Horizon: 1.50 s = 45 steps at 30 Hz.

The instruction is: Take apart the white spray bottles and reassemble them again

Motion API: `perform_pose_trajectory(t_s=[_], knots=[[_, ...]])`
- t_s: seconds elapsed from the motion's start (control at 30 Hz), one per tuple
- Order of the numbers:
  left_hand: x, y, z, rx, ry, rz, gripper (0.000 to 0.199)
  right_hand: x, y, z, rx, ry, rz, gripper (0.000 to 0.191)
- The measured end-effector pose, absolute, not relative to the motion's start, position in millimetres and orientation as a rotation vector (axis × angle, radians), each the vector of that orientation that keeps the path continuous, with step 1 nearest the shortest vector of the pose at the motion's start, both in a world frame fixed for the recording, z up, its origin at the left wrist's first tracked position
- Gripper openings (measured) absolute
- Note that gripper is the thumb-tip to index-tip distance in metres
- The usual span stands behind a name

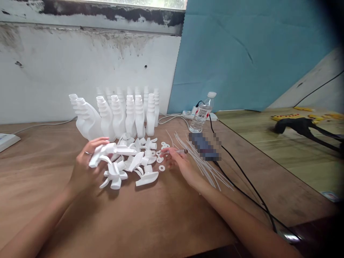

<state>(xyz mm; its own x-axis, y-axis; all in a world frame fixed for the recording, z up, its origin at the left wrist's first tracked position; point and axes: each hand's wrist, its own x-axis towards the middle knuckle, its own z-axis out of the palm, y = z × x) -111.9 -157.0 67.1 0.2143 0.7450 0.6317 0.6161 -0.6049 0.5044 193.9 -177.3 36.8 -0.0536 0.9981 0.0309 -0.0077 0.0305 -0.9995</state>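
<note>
A white trigger spray head (103, 152) is gripped in my left hand (84, 166), raised at the left edge of a pile of loose spray heads (147, 176). My right hand (179, 162) hovers right of that pile, its fingers closed round a thin, pen-like tool (183, 151) with a brown end. Its exact kind is unclear. Beneath and beside those fingertips lie several flat white ring washers (161, 168); whether the fingers touch one is hard to see. Thin white dip tubes (205, 166) lie fanned out just right of my right hand.
White spray bottles (130, 116) without caps stand in rows behind the pile, near the wall. At the back right are a clear water bottle (202, 113) and a power strip (213, 116). Black cables (247, 181) cross the table's right side, past a blurred dark object (204, 146).
</note>
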Motion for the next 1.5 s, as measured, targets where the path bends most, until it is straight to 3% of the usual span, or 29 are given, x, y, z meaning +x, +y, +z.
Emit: perform_pose_trajectory(t_s=[0.17,0.43,0.87,1.5], knots=[[-157,-128,38,2.153,1.764,1.147,0.034,218,-164,30,-1.355,-1.694,0.391,0.028],[-161,-119,26,1.887,1.879,0.858,0.042,246,-147,32,-1.36,-1.764,0.035,0.015],[-178,-102,0,2.11,1.6,0.837,0.066,304,-114,13,-1.424,-1.748,-0.148,0.026],[-178,-104,3,2.056,1.508,0.912,0.054,391,-104,-7,-1.991,-1.658,-0.398,0.033]])
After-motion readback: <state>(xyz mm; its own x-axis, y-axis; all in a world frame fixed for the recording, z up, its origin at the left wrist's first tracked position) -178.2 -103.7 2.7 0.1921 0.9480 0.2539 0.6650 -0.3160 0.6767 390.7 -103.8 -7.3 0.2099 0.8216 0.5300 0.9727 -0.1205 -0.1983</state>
